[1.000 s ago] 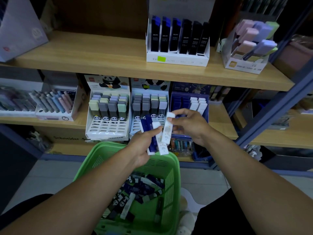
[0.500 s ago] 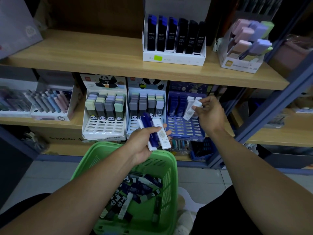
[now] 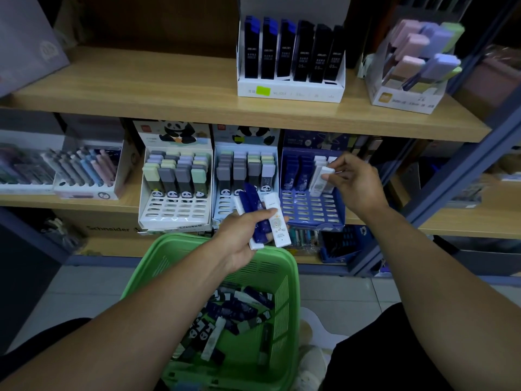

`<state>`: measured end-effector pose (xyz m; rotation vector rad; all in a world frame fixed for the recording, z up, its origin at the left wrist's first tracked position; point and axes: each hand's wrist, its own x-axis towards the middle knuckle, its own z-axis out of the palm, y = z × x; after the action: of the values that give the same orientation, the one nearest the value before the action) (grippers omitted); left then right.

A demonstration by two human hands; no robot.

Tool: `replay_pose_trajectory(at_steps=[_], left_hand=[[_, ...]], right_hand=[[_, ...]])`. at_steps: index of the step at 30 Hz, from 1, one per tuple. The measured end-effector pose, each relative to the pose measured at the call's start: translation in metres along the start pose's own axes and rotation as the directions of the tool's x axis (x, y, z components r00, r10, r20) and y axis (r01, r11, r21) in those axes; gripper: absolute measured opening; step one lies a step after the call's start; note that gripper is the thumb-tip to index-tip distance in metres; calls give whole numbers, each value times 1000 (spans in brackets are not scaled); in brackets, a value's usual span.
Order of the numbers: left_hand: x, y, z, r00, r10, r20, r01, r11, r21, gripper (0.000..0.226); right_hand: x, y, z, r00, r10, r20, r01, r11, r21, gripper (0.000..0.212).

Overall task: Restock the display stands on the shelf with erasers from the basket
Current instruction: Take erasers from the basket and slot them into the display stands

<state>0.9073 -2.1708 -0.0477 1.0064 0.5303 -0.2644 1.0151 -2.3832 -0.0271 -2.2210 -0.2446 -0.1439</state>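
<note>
The right hand point(image 3: 353, 183) is pinching one slim white eraser point(image 3: 320, 178) over the blue display stand point(image 3: 311, 214) on the middle shelf point(image 3: 124, 200); the left hand point(image 3: 245, 235) is gripping four erasers point(image 3: 263, 218), two white and two dark blue, above the green basket point(image 3: 290, 300).

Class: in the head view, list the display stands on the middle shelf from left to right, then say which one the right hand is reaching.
Pastel pen stand → left panda stand → right panda stand → blue stand. The right hand is at the blue stand, pinching a white eraser.

Head camera looks down, near, onto shelf point(image 3: 197, 91).
</note>
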Motion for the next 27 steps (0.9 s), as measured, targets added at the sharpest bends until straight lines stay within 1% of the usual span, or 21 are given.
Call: replay_pose_trajectory(at_steps=[3,6,8,17,20,23,27], left_hand=[[-1,-2,1,1000,7,4,-8,1000,22,35],[-2,-2,0,1000,6,9,-6,1000,16,37],[-3,-1,1,1000,6,9,-7,1000,15,34],[-4,-3,5,999,-13,-30,15,998,62,30],[-2,-5,5,999,3,-45,1,997,74,36],[-2,-6,5,999,8,-47,-4,997,78,36],[-1,-6,5,999,7,-34,-4,996,93,37]], right_hand=[[2,2,-3,1000,-17,-26,17,1000,-13,13],[2,1,-8,1000,-23,12,23,1000,-2,15],[3,4,-12,999,-27,32,27,1000,0,12],[3,5,-5,997,-75,28,76,996,-54,8],[4,8,-1,999,-46,-4,46,998,-47,12],[6,6,1,999,-28,-39,26,998,-49,18],[9,4,4,1000,2,-29,-4,999,-50,21]])
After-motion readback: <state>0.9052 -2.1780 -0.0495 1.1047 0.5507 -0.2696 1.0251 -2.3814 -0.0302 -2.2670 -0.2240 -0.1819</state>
